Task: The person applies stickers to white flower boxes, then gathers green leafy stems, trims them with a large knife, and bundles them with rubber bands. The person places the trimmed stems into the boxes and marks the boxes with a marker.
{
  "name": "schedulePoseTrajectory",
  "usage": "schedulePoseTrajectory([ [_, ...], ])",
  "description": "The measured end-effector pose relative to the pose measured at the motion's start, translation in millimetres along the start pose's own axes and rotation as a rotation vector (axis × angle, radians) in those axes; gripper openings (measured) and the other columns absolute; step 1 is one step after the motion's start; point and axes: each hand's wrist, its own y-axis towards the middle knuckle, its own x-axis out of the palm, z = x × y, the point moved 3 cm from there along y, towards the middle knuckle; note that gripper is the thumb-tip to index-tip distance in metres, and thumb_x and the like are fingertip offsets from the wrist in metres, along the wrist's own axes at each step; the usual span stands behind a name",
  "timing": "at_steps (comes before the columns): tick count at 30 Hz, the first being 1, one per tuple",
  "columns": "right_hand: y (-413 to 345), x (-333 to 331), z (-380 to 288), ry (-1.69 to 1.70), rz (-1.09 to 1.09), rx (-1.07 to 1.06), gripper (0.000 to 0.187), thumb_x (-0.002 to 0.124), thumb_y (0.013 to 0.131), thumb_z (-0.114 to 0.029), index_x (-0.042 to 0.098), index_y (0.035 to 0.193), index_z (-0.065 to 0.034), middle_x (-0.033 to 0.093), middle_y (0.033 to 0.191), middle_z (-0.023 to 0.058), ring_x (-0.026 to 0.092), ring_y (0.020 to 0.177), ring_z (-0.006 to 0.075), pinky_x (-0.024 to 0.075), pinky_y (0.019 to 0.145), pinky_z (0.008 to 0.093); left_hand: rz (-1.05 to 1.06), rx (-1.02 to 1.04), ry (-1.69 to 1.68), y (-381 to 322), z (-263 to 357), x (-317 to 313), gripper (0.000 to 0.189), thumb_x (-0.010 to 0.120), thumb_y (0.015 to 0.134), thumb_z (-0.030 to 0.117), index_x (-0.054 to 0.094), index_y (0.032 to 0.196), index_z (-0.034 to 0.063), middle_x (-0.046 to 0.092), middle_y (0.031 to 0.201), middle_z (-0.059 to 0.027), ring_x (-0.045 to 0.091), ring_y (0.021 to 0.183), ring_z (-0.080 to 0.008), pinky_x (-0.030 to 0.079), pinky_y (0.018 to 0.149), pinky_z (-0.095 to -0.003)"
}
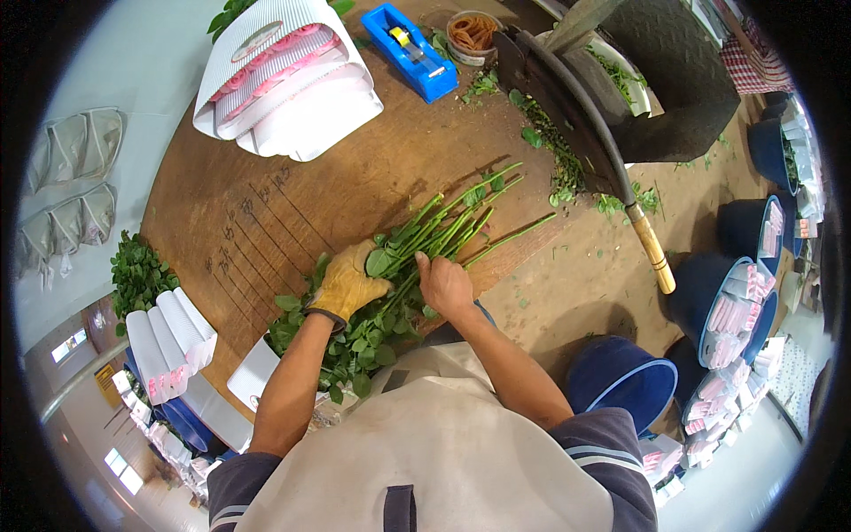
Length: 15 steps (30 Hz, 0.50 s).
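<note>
My left hand (pixel 351 282), in a yellow leather work glove, is closed around a bunch of leafy rose stems (pixel 435 229). The cut ends fan out to the upper right over the wooden table. My bare right hand (pixel 447 284) grips the near side of the same bunch, thumb up along the stems. Dense green leaves (pixel 362 349) hang below both hands, against my pale apron (pixel 432 452). A white corrugated wrapper (pixel 256 372) shows partly beside my left forearm; whether it belongs to this bunch is hidden.
Corrugated packs of pink roses (pixel 286 86) lie at the table's far side. A blue tape dispenser (pixel 410 53) and a tub of rubber bands (pixel 472 36) stand near a long-bladed cutter (pixel 572 106) with a wooden handle (pixel 648 249). Blue buckets (pixel 618 379) line the right. Marked lines (pixel 286 226) cross the tabletop.
</note>
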Motion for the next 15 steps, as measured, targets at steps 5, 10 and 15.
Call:
schedulePoseTrajectory([
  [5, 12, 15, 15, 0.112, -0.137, 0.105, 0.064, 0.050, 0.110, -0.044, 0.064, 0.071, 0.0049, 0.065, 0.071, 0.0352, 0.067, 0.075, 0.0555, 0.0544, 0.069, 0.0610, -0.192, 0.063, -0.043, -8, 21, -20, 0.092, 0.092, 0.066, 0.043, 0.059, 0.140, -0.0018, 0.063, 0.136, -0.0267, 0.058, 0.129, -0.0431, 0.047, 0.111, -0.0472],
  [10, 13, 10, 7, 0.012, -0.040, 0.000, 0.063, 0.050, 0.110, -0.045, 0.066, 0.074, 0.0037, 0.066, 0.074, 0.0347, 0.067, 0.081, 0.0558, 0.0547, 0.071, 0.0596, 0.029, -0.019, 0.393, -17, 54, 13, 0.086, 0.088, 0.070, 0.037, 0.056, 0.139, -0.0026, 0.065, 0.129, -0.0246, 0.060, 0.124, -0.0410, 0.048, 0.106, -0.0494],
  [15, -27, 0, 26, 0.216, -0.044, 0.199, 0.056, 0.054, 0.108, -0.044, 0.071, 0.096, 0.0081, 0.072, 0.087, 0.0319, 0.072, 0.091, 0.0485, 0.0560, 0.080, 0.0527, 0.069, -0.096, 0.258, -9, 31, 23, 0.074, 0.085, 0.073, 0.035, 0.058, 0.133, 0.0005, 0.067, 0.123, -0.0225, 0.064, 0.115, -0.0422, 0.052, 0.096, -0.0525],
])
